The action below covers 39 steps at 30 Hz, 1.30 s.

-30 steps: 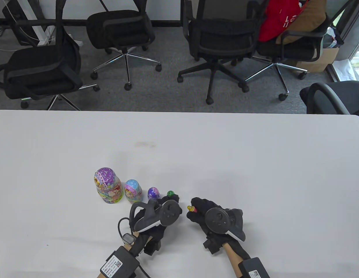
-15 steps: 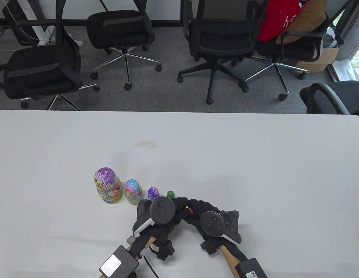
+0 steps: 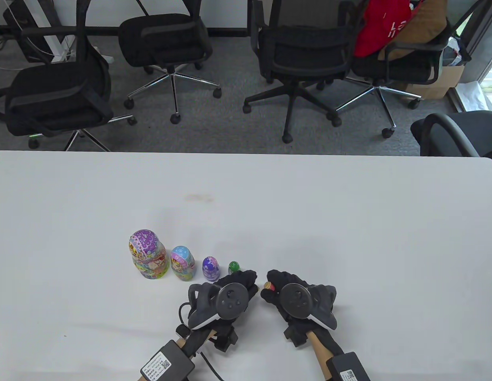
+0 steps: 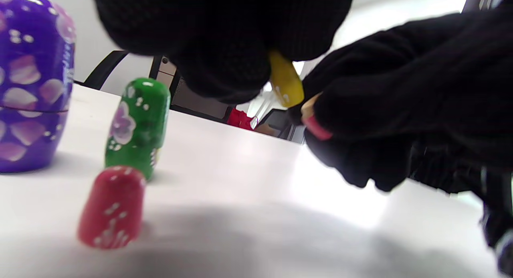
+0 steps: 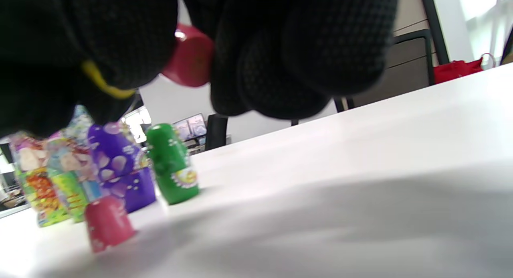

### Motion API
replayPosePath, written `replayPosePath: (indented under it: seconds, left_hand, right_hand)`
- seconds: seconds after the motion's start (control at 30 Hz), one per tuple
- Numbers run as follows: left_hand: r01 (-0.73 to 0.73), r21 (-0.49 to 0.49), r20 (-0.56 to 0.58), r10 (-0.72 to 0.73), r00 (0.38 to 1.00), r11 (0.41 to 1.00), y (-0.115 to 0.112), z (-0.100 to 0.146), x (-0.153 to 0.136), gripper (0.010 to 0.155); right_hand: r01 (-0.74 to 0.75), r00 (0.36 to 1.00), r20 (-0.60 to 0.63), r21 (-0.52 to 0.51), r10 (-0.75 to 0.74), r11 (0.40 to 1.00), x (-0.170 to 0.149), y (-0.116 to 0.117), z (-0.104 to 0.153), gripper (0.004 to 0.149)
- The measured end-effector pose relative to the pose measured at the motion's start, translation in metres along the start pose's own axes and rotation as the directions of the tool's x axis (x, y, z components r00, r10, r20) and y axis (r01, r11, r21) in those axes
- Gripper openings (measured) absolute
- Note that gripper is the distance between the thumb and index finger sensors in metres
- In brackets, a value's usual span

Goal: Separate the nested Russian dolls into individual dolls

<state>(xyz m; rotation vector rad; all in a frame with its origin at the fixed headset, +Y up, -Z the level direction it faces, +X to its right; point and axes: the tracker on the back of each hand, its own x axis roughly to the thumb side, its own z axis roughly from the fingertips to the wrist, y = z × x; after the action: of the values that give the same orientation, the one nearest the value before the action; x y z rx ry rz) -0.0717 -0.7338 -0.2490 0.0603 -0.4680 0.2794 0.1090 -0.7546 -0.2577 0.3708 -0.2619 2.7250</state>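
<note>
Four dolls stand in a row: a large purple-topped one (image 3: 148, 256), a blue one (image 3: 182, 262), a purple one (image 3: 211, 268) and a small green one (image 3: 234, 266). A red doll top (image 4: 112, 205) stands on the table in front of the green doll (image 4: 138, 125); the table view does not show it. My left hand (image 3: 246, 278) pinches a tiny yellow doll (image 4: 285, 79) just above the table. Close to its right, my right hand (image 3: 270, 286) holds the open red doll bottom (image 5: 190, 57).
The white table (image 3: 349, 222) stretches far and right of the hands. Its front edge is near my wrists. Several black office chairs (image 3: 301, 59) stand on the floor beyond the far edge.
The hands met half a second ago and have drawn slightly apart. The yellow doll, earlier sticking out of the red piece in my right hand, is now in my left fingers.
</note>
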Motion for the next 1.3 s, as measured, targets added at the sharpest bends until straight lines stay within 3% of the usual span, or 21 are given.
replayPosePath:
  seconds: [0.27, 0.6, 0.8, 1.03, 1.3]
  left_hand:
    - [0.347, -0.099, 0.125, -0.334, 0.934, 0.933, -0.026, 0.001, 0.023, 0.042]
    - [0.478, -0.132, 0.18, -0.453, 0.873, 0.868, -0.047, -0.001, 0.032, 0.043]
    - [0.464, -0.136, 0.178, -0.439, 0.881, 0.875, -0.046, -0.001, 0.031, 0.046]
    - [0.321, -0.133, 0.048, -0.317, 0.947, 0.938, -0.019, -0.001, 0.013, 0.051]
    - [0.38, -0.279, 0.008, -0.393, 0.92, 0.882, -0.031, -0.005, -0.004, 0.055]
  right_hand:
    - [0.007, 0.999, -0.044, -0.023, -0.008, 1.0, -0.011, -0.004, -0.001, 0.057]
    - [0.004, 0.999, -0.04, -0.018, -0.005, 1.0, -0.01, -0.003, -0.001, 0.057]
    - [0.005, 0.999, -0.045, -0.02, -0.006, 1.0, -0.01, -0.003, -0.001, 0.057]
    - [0.009, 0.999, -0.051, -0.026, -0.01, 1.0, -0.011, -0.003, -0.001, 0.057]
    - [0.01, 0.999, -0.043, -0.017, -0.011, 1.0, -0.009, -0.002, -0.001, 0.057]
